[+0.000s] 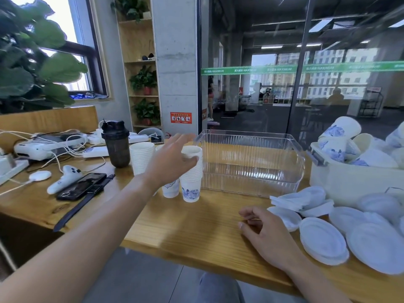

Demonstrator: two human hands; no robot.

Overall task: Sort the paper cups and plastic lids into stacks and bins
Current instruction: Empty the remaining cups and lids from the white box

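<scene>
Hands: two, the left hand [172,160] far left of centre, the right hand [265,232] near right.
Cup stacks: three upright on the table, a plain white stack [141,159] at left, a blue-patterned stack [191,173] beside the clear bin, and a third stack [171,189] mostly hidden behind the left hand.
Bins: two, one clear plastic bin [251,162] at centre, one white bin [349,184] at far right.
Loose cups: a heap [341,138] in the white bin; count cannot be told.
Plastic lids: a scattered pile [323,239] near right; too overlapped to count.
Dark shaker bottle [115,145]: one, far left.
Phone [82,185]: one, left.
</scene>
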